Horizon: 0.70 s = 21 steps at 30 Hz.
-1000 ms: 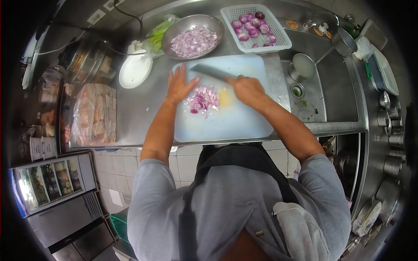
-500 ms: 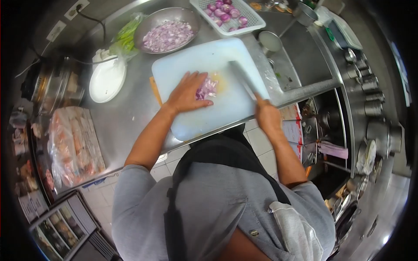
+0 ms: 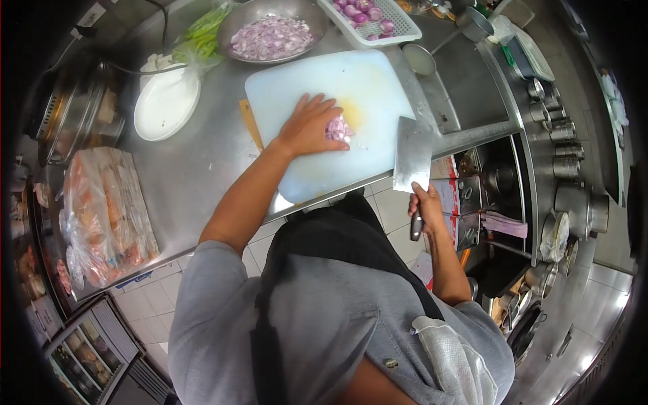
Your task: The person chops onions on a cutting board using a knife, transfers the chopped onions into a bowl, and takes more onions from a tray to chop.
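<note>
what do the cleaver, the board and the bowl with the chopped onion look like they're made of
Cleaver: bright, lightly streaked steel blade; dark handle, wood or plastic, can't tell.
Board: matte, milky white, likely plastic, as no grain shows.
Bowl: grey with a soft metallic sheen, probably stainless steel.

The one view looks from the person's head, forward and steeply down, past the grey shirt (image 3: 202, 324) to the cutting board (image 3: 317, 74). It is near enough to show the left hand (image 3: 314, 128) and right hand (image 3: 426, 208) clearly, yet wide enough to include the sink (image 3: 466, 67) and floor (image 3: 142, 300). The table (image 3: 182, 196) edge runs aslant, and the outer parts bend into dark corners
</note>
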Motion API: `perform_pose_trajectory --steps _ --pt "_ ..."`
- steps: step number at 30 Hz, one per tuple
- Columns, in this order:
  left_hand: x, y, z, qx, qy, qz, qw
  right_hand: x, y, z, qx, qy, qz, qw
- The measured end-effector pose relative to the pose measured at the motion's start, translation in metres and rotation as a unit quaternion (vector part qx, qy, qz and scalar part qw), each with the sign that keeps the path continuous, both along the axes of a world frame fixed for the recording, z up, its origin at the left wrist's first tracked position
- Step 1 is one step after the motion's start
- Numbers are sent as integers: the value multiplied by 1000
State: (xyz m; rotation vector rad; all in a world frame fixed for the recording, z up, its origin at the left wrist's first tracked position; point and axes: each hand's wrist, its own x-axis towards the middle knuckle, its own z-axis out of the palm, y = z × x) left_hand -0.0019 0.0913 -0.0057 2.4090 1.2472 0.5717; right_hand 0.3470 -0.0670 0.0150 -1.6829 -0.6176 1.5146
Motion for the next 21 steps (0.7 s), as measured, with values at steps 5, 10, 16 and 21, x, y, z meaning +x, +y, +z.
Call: perform_pose_trajectory --steps 5,10,16,21 --pt "13 -22 -2 18 -64 75 995 -78 26 5 -4 -51 115 992" --pt "32 -28 -14 165 -185 238 939 -165 47 9 18 -18 180 983" --pt "25 -26 -13 97 -361 309 875 -181 62 15 -9 9 242 970" --pt "18 26 15 125 -399 323 849 -187 105 52 78 17 268 960"
